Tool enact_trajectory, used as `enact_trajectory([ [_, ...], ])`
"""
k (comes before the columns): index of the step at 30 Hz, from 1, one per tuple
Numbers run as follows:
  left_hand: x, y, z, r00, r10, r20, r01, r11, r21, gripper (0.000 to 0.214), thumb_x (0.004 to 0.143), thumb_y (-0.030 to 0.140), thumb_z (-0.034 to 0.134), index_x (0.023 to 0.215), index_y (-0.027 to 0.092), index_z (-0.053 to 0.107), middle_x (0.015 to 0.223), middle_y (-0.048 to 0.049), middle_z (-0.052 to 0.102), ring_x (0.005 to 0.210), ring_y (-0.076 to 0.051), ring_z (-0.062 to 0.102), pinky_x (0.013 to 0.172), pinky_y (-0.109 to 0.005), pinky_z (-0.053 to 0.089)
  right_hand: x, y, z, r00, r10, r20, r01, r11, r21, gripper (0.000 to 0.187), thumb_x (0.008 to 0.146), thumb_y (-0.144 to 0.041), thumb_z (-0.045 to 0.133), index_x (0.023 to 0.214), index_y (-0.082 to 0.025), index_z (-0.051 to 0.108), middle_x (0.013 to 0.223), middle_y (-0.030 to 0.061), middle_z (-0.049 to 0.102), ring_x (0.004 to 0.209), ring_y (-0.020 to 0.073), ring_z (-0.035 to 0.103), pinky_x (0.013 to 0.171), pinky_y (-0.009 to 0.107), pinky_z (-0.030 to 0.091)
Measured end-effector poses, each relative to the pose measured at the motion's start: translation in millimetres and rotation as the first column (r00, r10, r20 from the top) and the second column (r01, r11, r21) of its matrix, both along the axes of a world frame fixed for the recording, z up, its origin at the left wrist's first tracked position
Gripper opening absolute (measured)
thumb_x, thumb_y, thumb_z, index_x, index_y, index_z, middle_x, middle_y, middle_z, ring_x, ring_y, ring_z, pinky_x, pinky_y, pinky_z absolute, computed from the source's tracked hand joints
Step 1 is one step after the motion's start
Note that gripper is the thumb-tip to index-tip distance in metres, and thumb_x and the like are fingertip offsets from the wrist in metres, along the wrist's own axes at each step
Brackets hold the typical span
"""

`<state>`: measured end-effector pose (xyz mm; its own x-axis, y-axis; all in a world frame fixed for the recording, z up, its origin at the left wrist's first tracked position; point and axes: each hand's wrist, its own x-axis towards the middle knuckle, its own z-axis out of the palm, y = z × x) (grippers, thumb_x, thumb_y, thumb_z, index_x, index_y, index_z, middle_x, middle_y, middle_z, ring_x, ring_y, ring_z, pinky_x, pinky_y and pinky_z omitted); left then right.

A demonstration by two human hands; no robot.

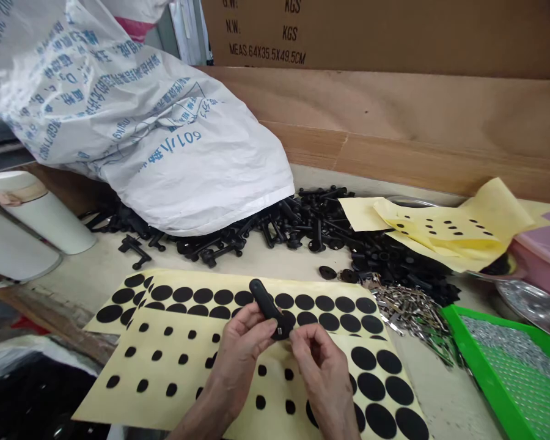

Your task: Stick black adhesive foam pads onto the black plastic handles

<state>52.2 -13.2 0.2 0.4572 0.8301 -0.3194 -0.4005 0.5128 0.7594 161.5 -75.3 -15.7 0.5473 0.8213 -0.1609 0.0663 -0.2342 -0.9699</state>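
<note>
In my left hand [238,354] is a black plastic crank handle [266,302], pinched between thumb and fingers with its narrow arm pointing up and away. A small bright metal piece shows in its wider round end. My right hand [323,370] is beside that end, thumb and forefinger pressed together; whatever they pinch is too small to make out. Both hands are over a yellow backing sheet [98,400] with small black stickers. Under and behind it lie more yellow sheets [256,287] bearing larger round black stickers.
Behind the sheets is a heap of black plastic parts [318,229], partly under a white woven bag [201,177]. At right are loose metal clips [410,311], a green tray [495,385] of small metal pieces and a pink basin [547,250]. White cylindrical containers [55,214] stand left.
</note>
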Motion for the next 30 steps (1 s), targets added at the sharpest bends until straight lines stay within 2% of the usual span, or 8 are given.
enact_trajectory([
  [5, -2, -1, -0.7, 0.995, 0.050, -0.081, -0.044, 0.996, 0.081, 0.026, 0.079, 0.013, 0.066, 0.105, 0.016, 0.066, 0.105, -0.0089, 0.070, 0.103, -0.022, 0.061, 0.093, -0.033, 0.043, -3, -2, 1.8, 0.920, 0.013, 0.391, -0.017, 1.000, 0.007, 0.023, 0.085, -0.037, 0.051, 0.067, -0.022, 0.049, 0.069, -0.0017, 0.049, 0.054, 0.0138, 0.046, 0.052, 0.027, 0.038],
  [7, -3, 0, -0.6, 0.995, 0.058, -0.078, -0.051, 0.995, 0.086, 0.024, 0.079, 0.014, 0.067, 0.103, 0.016, 0.066, 0.102, -0.0089, 0.071, 0.101, -0.022, 0.062, 0.092, -0.033, 0.044, -1, -3, 3.7, 0.889, 0.002, 0.458, 0.000, 1.000, -0.004, 0.021, 0.085, -0.040, 0.052, 0.074, -0.023, 0.052, 0.076, -0.0003, 0.052, 0.057, 0.0146, 0.049, 0.055, 0.028, 0.039],
  [9, -5, 1, -0.6, 0.998, 0.051, -0.045, -0.049, 0.997, 0.053, 0.020, 0.080, 0.017, 0.067, 0.099, 0.015, 0.067, 0.099, -0.0095, 0.071, 0.096, -0.022, 0.063, 0.088, -0.034, 0.047, 5, -5, 4.9, 0.919, 0.018, 0.393, -0.013, 1.000, -0.014, 0.024, 0.086, -0.046, 0.050, 0.081, -0.023, 0.056, 0.077, 0.0001, 0.054, 0.059, 0.0156, 0.050, 0.056, 0.028, 0.040],
  [13, -5, 1, 0.5, 0.999, -0.026, 0.022, 0.027, 0.998, -0.053, 0.017, 0.082, 0.022, 0.065, 0.095, 0.011, 0.068, 0.094, -0.0109, 0.071, 0.085, -0.021, 0.066, 0.082, -0.035, 0.051, 18, -8, 6.2, 0.993, 0.089, 0.078, -0.093, 0.994, 0.055, 0.032, 0.091, -0.050, 0.043, 0.083, -0.023, 0.059, 0.060, -0.0029, 0.048, 0.053, 0.0142, 0.045, 0.049, 0.025, 0.037],
  [17, -1, -4, 6.2, 0.996, -0.065, 0.064, 0.068, 0.997, -0.044, 0.018, 0.085, 0.023, 0.061, 0.096, 0.011, 0.069, 0.095, -0.0108, 0.070, 0.088, -0.020, 0.064, 0.078, -0.032, 0.052, 14, -6, 10.1, 0.984, 0.152, -0.097, -0.139, 0.981, 0.133, 0.028, 0.085, -0.049, 0.055, 0.087, -0.022, 0.061, 0.062, -0.0031, 0.052, 0.053, 0.0119, 0.045, 0.047, 0.022, 0.037],
  [24, 0, -7, 15.2, 0.999, -0.033, 0.007, 0.033, 0.996, 0.081, 0.021, 0.087, 0.024, 0.060, 0.103, 0.013, 0.067, 0.093, -0.0093, 0.069, 0.083, -0.018, 0.064, 0.070, -0.028, 0.053, -7, 0, 13.4, 0.982, 0.092, -0.167, -0.070, 0.989, 0.130, 0.041, 0.089, -0.052, 0.048, 0.062, -0.022, 0.045, 0.048, -0.0059, 0.043, 0.046, 0.0100, 0.038, 0.045, 0.021, 0.033],
  [27, -1, -9, 16.1, 1.000, -0.028, 0.009, 0.028, 0.997, 0.069, 0.021, 0.087, 0.026, 0.060, 0.100, 0.012, 0.068, 0.094, -0.0094, 0.069, 0.081, -0.017, 0.064, 0.069, -0.027, 0.053, -6, -2, 8.5, 0.960, 0.135, -0.244, -0.098, 0.983, 0.157, 0.043, 0.092, -0.055, 0.039, 0.066, -0.022, 0.049, 0.048, -0.0042, 0.047, 0.047, 0.0115, 0.043, 0.048, 0.023, 0.038],
  [30, -1, -13, 17.3, 0.998, -0.040, 0.042, 0.038, 0.998, 0.049, 0.022, 0.087, 0.026, 0.060, 0.102, 0.013, 0.067, 0.099, -0.0100, 0.068, 0.083, -0.018, 0.064, 0.070, -0.028, 0.053, -4, -5, 3.8, 0.943, 0.190, -0.275, -0.131, 0.967, 0.217, 0.035, 0.091, -0.052, 0.046, 0.072, -0.022, 0.049, 0.051, -0.0057, 0.047, 0.048, 0.0108, 0.043, 0.049, 0.022, 0.037],
])
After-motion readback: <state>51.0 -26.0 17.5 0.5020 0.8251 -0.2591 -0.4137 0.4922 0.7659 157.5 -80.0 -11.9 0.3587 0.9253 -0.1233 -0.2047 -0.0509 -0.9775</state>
